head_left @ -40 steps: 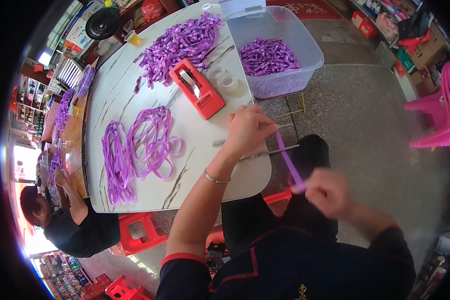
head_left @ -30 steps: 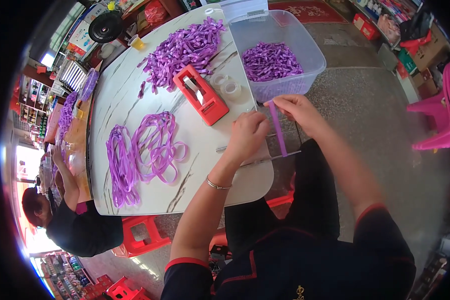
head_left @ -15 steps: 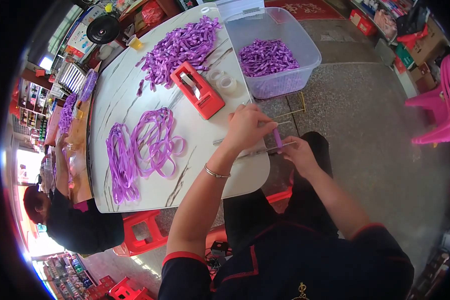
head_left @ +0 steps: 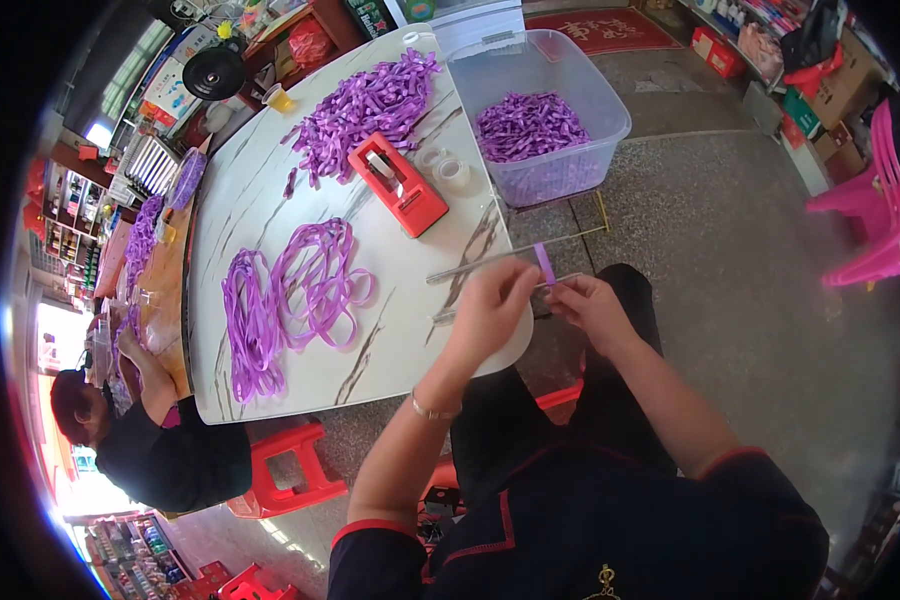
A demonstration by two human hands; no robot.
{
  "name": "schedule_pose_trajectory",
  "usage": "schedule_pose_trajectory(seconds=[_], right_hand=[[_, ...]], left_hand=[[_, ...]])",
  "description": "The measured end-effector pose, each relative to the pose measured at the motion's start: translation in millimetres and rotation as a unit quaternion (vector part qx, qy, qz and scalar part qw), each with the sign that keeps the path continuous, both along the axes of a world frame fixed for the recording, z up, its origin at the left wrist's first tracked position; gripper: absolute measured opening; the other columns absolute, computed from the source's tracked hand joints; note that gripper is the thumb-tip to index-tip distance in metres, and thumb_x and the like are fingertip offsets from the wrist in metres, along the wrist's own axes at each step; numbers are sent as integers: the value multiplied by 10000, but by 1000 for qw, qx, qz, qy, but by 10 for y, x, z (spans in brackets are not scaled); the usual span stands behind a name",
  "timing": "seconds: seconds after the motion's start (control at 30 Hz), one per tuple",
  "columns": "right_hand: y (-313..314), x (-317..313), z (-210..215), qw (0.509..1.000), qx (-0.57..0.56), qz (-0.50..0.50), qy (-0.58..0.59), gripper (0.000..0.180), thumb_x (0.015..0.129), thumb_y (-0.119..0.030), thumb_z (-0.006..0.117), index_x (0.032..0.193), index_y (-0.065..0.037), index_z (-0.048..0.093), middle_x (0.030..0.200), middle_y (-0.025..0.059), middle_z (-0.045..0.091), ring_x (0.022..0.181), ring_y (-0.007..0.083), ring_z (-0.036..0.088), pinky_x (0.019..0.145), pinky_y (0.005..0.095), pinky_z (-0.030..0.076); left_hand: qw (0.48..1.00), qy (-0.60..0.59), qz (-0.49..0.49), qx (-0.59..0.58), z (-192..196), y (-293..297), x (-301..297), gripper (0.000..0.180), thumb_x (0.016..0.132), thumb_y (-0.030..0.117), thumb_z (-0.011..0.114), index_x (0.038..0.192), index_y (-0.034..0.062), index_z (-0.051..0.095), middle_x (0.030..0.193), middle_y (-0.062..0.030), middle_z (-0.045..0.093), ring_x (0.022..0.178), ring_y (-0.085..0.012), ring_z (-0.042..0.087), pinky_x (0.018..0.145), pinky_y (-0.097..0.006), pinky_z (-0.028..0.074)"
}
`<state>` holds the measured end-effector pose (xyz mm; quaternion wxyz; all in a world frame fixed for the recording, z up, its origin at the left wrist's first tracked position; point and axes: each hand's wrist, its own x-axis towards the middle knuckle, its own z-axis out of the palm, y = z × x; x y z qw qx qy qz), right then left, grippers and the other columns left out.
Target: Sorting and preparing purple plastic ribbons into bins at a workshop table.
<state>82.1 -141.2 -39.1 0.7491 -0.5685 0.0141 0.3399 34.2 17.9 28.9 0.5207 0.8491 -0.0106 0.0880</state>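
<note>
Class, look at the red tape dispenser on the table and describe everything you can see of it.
The red tape dispenser is a blocky, plastic-looking desk model, long and narrow, with a grey-and-white roll area sunk into its top. It lies flat on the white marbled table, angled diagonally. Two clear tape rolls sit just beside it, a heap of cut purple strips behind it and looped purple ribbon in front. No hand touches it.

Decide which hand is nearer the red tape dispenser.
Left. The left hand sits at the table edge just below the dispenser; the right hand is farther right, off the table.
</note>
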Motion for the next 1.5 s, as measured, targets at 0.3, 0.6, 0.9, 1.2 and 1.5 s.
schedule_pose_trajectory(seconds=[0.3, 0.6, 0.9, 1.2, 1.5], right_hand=[[-29, 39, 30, 999, 22, 45, 12, 160, 809, -223, 639, 884, -88, 597, 741, -22, 593, 643, 43, 544, 556, 164, 391], [-202, 201, 251, 982, -51, 176, -55, 223, 833, -273, 600, 791, -55, 619, 670, -3, 587, 571, 61, 533, 539, 180, 418], [492, 833, 1396, 918, -87, 226, -314, 231, 839, -259, 559, 788, -43, 623, 726, -16, 593, 664, 56, 515, 583, 205, 410], [1786, 1345, 1074, 860, -169, 231, -422, 266, 782, -279, 632, 787, -15, 662, 714, 53, 641, 642, 108, 567, 638, 245, 428], [1863, 1246, 1069, 935, -92, 274, -205, 196, 752, -188, 673, 837, -14, 643, 783, 63, 649, 629, 85, 529, 548, 213, 341]], left_hand=[[774, 281, 59, -564, -14, -422, -410, 392, 909, 197, 392, 1282, 92, 337, 694, 20, 434, 578, -91, 372, 524, -211, 299], [559, 261, -74, -784, -213, -262, -294, 320, 871, 87, 375, 1183, 135, 428, 620, 17, 296, 553, -97, 304, 505, -222, 284], [514, 229, -138, -815, -255, -201, -331, 304, 847, 74, 400, 1138, 133, 464, 618, 19, 279, 570, -103, 282, 524, -221, 275], [545, 234, -134, -794, -231, -206, -357, 397, 833, 83, 423, 1223, 149, 398, 640, 23, 264, 585, -103, 277, 526, -217, 271], [554, 217, -154, -789, -276, -197, -356, 380, 850, 109, 445, 1225, 163, 412, 652, 23, 294, 591, -101, 295, 542, -215, 288]])
